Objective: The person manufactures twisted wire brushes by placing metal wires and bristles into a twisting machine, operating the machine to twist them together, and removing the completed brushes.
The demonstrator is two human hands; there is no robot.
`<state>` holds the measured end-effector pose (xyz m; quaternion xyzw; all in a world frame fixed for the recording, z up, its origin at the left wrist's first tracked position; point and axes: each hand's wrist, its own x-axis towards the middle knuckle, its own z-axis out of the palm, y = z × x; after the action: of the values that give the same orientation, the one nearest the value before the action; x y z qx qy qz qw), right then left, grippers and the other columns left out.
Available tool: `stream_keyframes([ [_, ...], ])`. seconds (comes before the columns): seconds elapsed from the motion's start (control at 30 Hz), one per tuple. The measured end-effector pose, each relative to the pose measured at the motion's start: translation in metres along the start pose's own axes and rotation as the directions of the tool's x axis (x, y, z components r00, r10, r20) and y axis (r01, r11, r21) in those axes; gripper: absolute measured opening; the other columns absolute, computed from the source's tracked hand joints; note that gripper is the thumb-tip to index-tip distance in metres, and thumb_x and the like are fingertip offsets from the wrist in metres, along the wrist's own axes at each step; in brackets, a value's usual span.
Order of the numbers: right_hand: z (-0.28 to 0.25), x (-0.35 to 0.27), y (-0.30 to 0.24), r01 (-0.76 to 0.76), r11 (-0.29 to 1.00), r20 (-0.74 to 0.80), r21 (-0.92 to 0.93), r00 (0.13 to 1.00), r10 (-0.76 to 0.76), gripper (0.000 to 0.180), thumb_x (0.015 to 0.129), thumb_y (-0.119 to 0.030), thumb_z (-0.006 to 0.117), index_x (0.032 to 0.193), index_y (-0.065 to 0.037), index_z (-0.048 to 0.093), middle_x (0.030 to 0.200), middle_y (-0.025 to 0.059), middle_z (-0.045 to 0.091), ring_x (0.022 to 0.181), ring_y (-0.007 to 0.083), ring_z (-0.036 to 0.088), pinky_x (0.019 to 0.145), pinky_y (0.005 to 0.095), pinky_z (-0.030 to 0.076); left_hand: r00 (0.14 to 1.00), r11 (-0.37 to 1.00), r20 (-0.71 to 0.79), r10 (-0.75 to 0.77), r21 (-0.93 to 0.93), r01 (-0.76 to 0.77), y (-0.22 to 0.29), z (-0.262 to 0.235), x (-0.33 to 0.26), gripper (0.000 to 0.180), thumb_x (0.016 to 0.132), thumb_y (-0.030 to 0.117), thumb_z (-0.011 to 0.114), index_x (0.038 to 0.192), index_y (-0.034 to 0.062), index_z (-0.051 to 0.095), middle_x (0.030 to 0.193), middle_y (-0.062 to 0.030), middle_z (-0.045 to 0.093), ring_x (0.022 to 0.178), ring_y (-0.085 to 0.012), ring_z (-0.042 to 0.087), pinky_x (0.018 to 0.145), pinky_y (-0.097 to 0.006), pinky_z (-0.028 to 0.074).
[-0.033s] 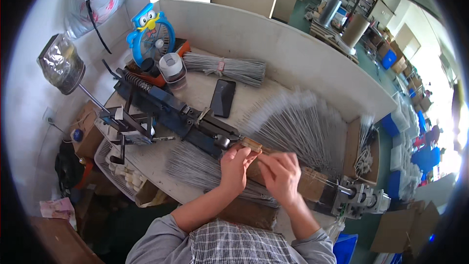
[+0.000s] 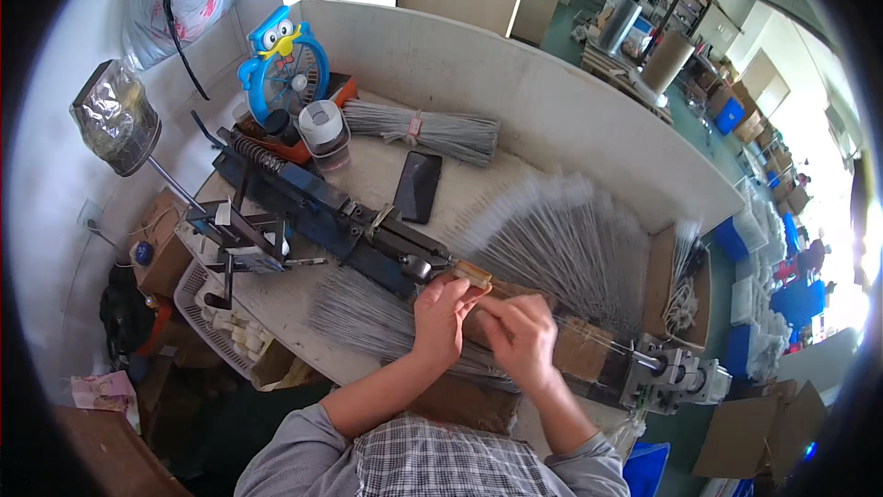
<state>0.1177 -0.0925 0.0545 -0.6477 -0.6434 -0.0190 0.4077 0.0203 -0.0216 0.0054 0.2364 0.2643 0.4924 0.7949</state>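
My left hand (image 2: 440, 318) is closed in a pinch, its fingertips against the near side of a small tan block (image 2: 474, 274) at the end of a dark metal bench machine (image 2: 354, 230). Close by on the right, my right hand (image 2: 522, 339) is closed too, thumb and fingers pressed together and pointing at the left hand. What lies in either pinch is too small to make out. Behind the hands thin grey wires (image 2: 561, 249) spread out in a fan. More wires (image 2: 359, 313) lie in front of the machine, partly under my left forearm.
At the back lie a tied wire bundle (image 2: 441, 132) and a black phone (image 2: 418, 186). A lidded clear jar (image 2: 325, 134) and a blue toy-like fan (image 2: 285, 65) stand behind the machine. A metal clamp unit (image 2: 676, 377) is at right, a crank handle (image 2: 221, 299) at left. A low wall (image 2: 552, 92) encloses the table.
My right hand has shifted slightly left and down, nearer to my left hand. My left hand stays against the tan block. The whole view has shifted slightly.
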Motion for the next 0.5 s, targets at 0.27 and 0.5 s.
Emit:
stream_keyframes([
  [0.27,0.028,-0.012,0.007,-0.624,0.542,0.477,0.563,0.781,0.403,0.034,0.100,-0.014,0.047,0.132,-0.003,0.052,0.079,-0.0005,0.059,0.070,0.0061,0.055,0.061,0.0205,0.045,0.982,0.980,0.033,-0.188,-0.057,0.190,0.006,-0.017,0.005,0.026,0.094,0.024,0.048,0.095,0.0016,0.061,0.086,-0.0063,0.066,0.077,-0.0138,0.063,0.063,-0.025,0.049],
  [0.5,0.028,0.004,0.001,-0.561,0.763,0.326,0.320,0.822,0.467,0.037,0.094,-0.014,0.055,0.130,-0.006,0.054,0.078,0.0064,0.067,0.068,0.0094,0.062,0.064,0.0257,0.051,0.990,0.989,-0.053,-0.134,-0.067,0.131,0.000,-0.011,0.006,0.017,0.094,0.015,0.052,0.102,0.0031,0.060,0.093,-0.0052,0.065,0.083,-0.0138,0.062,0.068,-0.027,0.050],
])
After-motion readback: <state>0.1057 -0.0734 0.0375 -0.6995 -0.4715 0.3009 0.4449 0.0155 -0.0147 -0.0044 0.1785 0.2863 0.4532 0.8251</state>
